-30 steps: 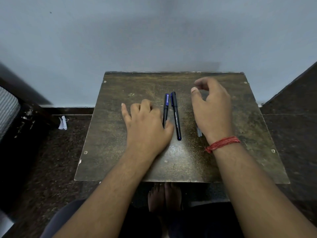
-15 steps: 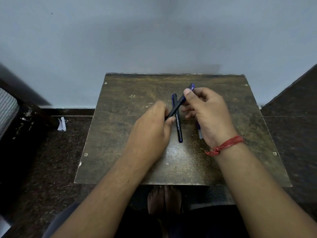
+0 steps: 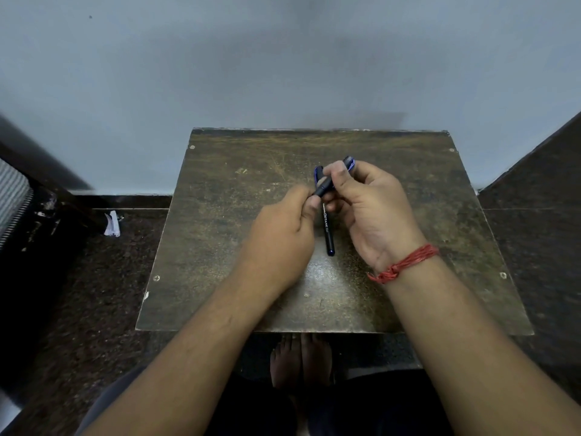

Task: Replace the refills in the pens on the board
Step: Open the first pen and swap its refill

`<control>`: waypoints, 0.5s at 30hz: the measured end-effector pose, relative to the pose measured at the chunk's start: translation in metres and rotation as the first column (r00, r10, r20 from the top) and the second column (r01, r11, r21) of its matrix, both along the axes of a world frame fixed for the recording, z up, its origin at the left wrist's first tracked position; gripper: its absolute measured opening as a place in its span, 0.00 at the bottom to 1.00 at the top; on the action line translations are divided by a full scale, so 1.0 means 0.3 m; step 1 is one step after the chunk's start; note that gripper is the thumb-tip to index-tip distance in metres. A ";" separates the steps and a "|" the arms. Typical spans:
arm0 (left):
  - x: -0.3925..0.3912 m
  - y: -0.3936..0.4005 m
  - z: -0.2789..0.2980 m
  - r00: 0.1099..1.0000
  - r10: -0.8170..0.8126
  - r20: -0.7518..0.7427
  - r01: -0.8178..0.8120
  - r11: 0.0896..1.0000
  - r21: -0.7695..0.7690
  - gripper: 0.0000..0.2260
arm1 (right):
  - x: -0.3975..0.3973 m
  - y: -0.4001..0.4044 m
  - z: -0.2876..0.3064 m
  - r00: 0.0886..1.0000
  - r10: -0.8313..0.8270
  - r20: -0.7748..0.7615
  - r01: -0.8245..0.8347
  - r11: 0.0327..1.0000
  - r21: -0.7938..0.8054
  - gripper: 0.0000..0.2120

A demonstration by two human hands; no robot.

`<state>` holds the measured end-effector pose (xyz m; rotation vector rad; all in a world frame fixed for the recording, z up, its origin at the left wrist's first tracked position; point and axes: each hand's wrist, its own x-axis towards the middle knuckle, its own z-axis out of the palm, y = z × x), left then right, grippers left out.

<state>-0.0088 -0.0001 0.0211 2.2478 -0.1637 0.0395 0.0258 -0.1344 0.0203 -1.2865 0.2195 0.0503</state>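
Note:
A dark blue pen (image 3: 327,185) is held slanted above the worn brown board (image 3: 220,247), its cap end up to the right. My left hand (image 3: 279,240) pinches its lower end. My right hand (image 3: 374,212), with a red thread on the wrist, grips its upper part near the cap. A second dark pen (image 3: 327,231) with white lettering lies lengthwise on the board between my hands. The items seen earlier under my right hand are hidden.
The board stands against a pale wall (image 3: 283,58). Dark speckled floor lies on both sides, with a white scrap (image 3: 112,224) on the left. A striped object (image 3: 12,196) sits at the far left. My bare feet (image 3: 300,360) show below the board's near edge.
Both hands left the board and took hold of the left pen. It has been lifted and tilted, with the hands now slightly higher and closer on it. The other pen stays put.

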 end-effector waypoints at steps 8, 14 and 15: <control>-0.016 0.006 0.005 0.988 -0.007 -0.154 -0.005 0.997 -0.079 0.14 | 0.053 -0.097 0.035 0.951 -0.307 -0.044 0.307 0.913 0.267 0.11; 0.012 0.025 0.004 0.985 0.159 -0.065 -0.170 0.964 -0.203 0.14 | 0.023 -0.112 0.004 0.986 -0.116 0.116 0.160 0.837 -0.523 0.09; 0.020 0.025 0.006 0.981 0.187 -0.045 -0.192 0.955 -0.228 0.13 | 0.018 -0.083 0.006 0.994 -0.025 0.111 0.093 0.741 -0.665 0.08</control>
